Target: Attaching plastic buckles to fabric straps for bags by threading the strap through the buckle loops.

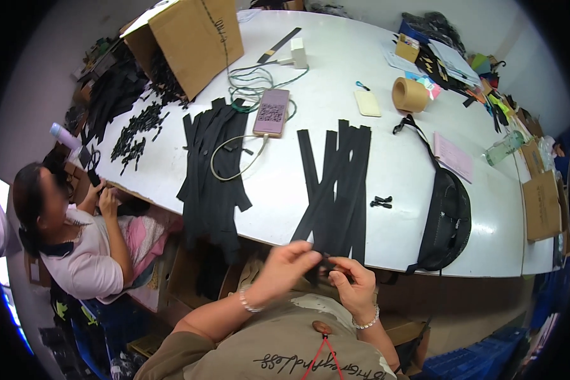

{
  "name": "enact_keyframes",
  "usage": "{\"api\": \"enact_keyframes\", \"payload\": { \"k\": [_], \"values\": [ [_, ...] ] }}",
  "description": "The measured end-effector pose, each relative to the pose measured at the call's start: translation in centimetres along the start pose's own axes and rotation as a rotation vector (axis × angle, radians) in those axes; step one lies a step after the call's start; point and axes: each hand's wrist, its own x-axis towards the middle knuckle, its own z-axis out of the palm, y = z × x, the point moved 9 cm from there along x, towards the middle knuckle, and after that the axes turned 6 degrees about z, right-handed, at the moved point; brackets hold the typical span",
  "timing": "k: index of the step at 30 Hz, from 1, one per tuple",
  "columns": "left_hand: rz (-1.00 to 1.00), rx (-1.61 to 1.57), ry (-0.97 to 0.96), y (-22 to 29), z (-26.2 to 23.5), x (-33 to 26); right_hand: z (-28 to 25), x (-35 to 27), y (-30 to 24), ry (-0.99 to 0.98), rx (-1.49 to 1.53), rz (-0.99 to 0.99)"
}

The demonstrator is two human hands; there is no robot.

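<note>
Black fabric strips (339,183) lie fanned across the white counter (399,164), their near ends hanging over the edge toward the person's hands. Both hands meet just below that edge: the left hand (285,265) is curled, fingertips pinched on a small black piece (323,263) at the end of a strip, and the right hand (356,285) is closed on the same piece from the other side. Left of these strips lies a second heap of black strips (212,177), with a phone (272,112) at its far end showing a square code on a pinkish screen, a cable looping from it. At the far left an open brown cardboard box (193,38) stands tilted, loose black bits (136,133) scattered beside it. A brown tape roll (410,95) stands far right, a pink sheet of paper (453,156) lies nearer, and a black bag (446,218) rests by the near right edge. Two small black clips (381,202) lie just right of the strips. Another person (76,234) sits at the left.
</note>
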Motion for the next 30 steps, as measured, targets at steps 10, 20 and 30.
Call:
{"api": "enact_keyframes", "payload": {
  "k": [10,20,30],
  "values": [
    [0.602,0.328,0.658,18.7,-19.0,4.5,-8.5,1.1,3.8,0.405,-0.024,0.113],
    [0.449,1.050,0.751,13.8,-29.5,12.0,-10.4,3.5,5.4,0.450,-0.012,0.114],
    [0.508,1.371,0.897,15.2,-27.2,8.6,-8.0,9.1,1.1,0.457,-0.868,-0.104]
  ]
}}
